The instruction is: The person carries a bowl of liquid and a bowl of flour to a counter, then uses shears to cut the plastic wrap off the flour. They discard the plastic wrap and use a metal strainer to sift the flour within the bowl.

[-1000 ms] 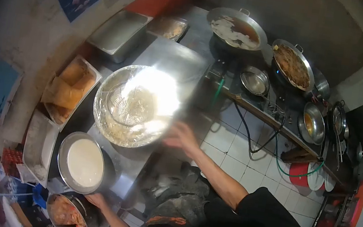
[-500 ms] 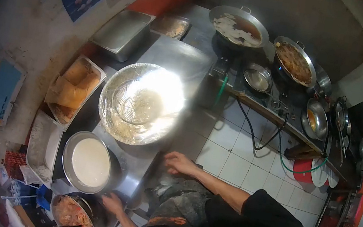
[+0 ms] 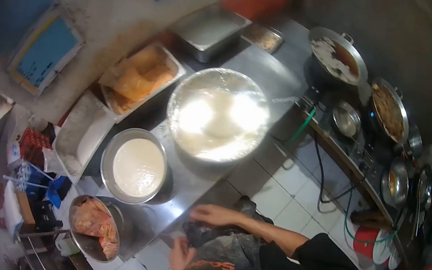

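My left hand (image 3: 181, 255) is in front of the dark, flour-dusted apron (image 3: 223, 251), below the counter edge, with its fingers loosely apart. Just above it, my right hand (image 3: 212, 214) hangs near the apron's top edge, fingers bent downward and slightly blurred. Neither hand shows anything held. Nearest on the counter is a steel pot of creamy white batter (image 3: 138, 168). Lower left, a steel pot (image 3: 118, 232) contains raw-looking meat pieces (image 3: 96, 223). A wide shiny basin (image 3: 213, 147) stands farther along, its inside washed out by glare.
Along the wall are a tray of orange-brown crumbs (image 3: 150, 71), a floury steel pan (image 3: 83, 134) and a deep steel container (image 3: 207, 29). Across the tiled floor (image 3: 285, 214), a stove bears a wok of oil (image 3: 351, 63) and a wok of frying food (image 3: 391, 115). Hoses hang below.
My left hand has moved from beside the pots to the apron. My right hand has lowered slightly, its fingers turning down. The view has swung left, shifting the counter rightward.
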A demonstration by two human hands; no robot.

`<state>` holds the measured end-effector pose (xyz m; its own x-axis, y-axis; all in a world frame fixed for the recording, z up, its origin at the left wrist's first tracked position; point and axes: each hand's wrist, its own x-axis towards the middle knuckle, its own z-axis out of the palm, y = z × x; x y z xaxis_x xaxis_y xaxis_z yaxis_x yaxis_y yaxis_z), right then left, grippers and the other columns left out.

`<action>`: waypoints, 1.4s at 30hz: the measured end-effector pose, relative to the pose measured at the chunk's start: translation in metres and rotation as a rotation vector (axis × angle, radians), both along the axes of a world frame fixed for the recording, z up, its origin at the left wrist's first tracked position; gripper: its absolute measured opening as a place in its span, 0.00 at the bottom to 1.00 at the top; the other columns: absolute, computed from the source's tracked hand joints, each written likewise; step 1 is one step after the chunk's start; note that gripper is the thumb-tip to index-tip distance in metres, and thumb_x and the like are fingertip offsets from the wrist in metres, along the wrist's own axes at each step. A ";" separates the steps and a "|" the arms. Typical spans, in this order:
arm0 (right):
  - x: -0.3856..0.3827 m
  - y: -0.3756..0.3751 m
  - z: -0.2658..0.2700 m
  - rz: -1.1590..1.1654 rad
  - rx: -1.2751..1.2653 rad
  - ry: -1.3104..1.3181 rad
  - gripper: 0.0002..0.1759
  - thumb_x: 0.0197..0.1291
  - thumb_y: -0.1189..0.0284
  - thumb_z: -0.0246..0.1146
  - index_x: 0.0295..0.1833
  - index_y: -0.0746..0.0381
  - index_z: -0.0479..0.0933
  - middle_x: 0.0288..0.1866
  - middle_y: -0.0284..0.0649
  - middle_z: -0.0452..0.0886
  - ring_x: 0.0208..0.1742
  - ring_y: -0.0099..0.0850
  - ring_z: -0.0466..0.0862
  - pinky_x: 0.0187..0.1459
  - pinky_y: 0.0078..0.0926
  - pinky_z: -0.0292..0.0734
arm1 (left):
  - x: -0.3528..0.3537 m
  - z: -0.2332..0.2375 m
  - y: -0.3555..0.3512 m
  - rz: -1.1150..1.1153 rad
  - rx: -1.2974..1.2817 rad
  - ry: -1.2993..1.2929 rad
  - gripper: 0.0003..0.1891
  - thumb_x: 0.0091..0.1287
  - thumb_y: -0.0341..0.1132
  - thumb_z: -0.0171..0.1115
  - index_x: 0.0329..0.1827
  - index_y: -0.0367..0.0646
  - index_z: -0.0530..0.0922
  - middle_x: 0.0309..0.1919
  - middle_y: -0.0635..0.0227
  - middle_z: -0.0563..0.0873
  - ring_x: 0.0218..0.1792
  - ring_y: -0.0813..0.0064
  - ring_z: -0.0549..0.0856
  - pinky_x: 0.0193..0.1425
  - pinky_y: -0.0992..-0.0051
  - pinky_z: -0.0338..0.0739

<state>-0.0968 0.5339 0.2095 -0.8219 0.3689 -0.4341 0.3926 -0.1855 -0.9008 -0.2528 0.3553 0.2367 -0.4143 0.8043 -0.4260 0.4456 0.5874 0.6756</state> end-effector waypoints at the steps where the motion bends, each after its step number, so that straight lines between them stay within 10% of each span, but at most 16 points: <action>1: -0.004 -0.005 0.006 -0.036 -0.051 -0.014 0.32 0.71 0.46 0.52 0.61 0.64 0.74 0.43 0.41 0.83 0.40 0.27 0.81 0.41 0.29 0.78 | -0.002 -0.002 -0.005 -0.084 0.027 -0.035 0.16 0.61 0.34 0.63 0.50 0.42 0.74 0.32 0.57 0.85 0.33 0.53 0.85 0.39 0.62 0.78; 6: -0.005 -0.010 0.011 0.114 0.000 -0.083 0.32 0.71 0.45 0.53 0.62 0.63 0.71 0.40 0.42 0.82 0.39 0.27 0.81 0.41 0.27 0.78 | 0.001 0.024 0.008 -0.287 -0.070 0.016 0.14 0.65 0.36 0.63 0.51 0.43 0.74 0.37 0.53 0.86 0.40 0.50 0.86 0.42 0.60 0.79; 10: 0.013 -0.019 0.027 -0.236 -0.405 -0.076 0.33 0.71 0.54 0.58 0.71 0.60 0.56 0.52 0.47 0.78 0.42 0.29 0.82 0.42 0.26 0.78 | 0.007 0.048 0.021 -0.229 -0.013 -0.151 0.13 0.68 0.36 0.60 0.52 0.42 0.73 0.39 0.52 0.86 0.44 0.49 0.86 0.48 0.60 0.78; 16: 0.056 -0.027 0.065 -0.499 -0.852 0.650 0.35 0.71 0.64 0.59 0.74 0.57 0.47 0.72 0.45 0.65 0.55 0.36 0.80 0.61 0.37 0.75 | 0.012 0.051 0.049 -0.176 0.231 -0.496 0.17 0.72 0.34 0.58 0.58 0.39 0.65 0.47 0.48 0.84 0.52 0.54 0.85 0.53 0.62 0.77; 21: 0.072 -0.018 0.069 -0.491 -0.377 0.493 0.34 0.61 0.71 0.67 0.72 0.64 0.65 0.61 0.39 0.78 0.59 0.29 0.79 0.64 0.30 0.72 | 0.029 0.059 0.091 -0.492 0.365 -0.372 0.15 0.74 0.30 0.54 0.59 0.37 0.63 0.54 0.47 0.81 0.58 0.54 0.83 0.57 0.66 0.77; 33: 0.114 0.011 0.095 -0.824 -0.144 0.579 0.41 0.63 0.76 0.61 0.78 0.64 0.50 0.61 0.47 0.77 0.59 0.32 0.79 0.64 0.30 0.72 | 0.088 0.064 0.163 -0.553 0.461 -0.456 0.13 0.73 0.30 0.56 0.56 0.35 0.70 0.59 0.52 0.80 0.53 0.60 0.85 0.53 0.67 0.79; 42: 0.158 0.044 0.107 -0.940 -0.148 0.354 0.23 0.62 0.73 0.67 0.61 0.65 0.70 0.37 0.36 0.81 0.40 0.24 0.82 0.44 0.20 0.76 | 0.124 0.061 0.198 -0.493 0.735 -0.378 0.09 0.66 0.29 0.65 0.47 0.38 0.80 0.45 0.60 0.82 0.45 0.69 0.84 0.49 0.70 0.80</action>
<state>0.0608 0.5779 0.3166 -0.3168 0.8945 -0.3154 -0.2547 -0.4006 -0.8802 -0.1290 0.5532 0.2982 0.1031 0.9706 0.2176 0.2061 -0.2348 0.9499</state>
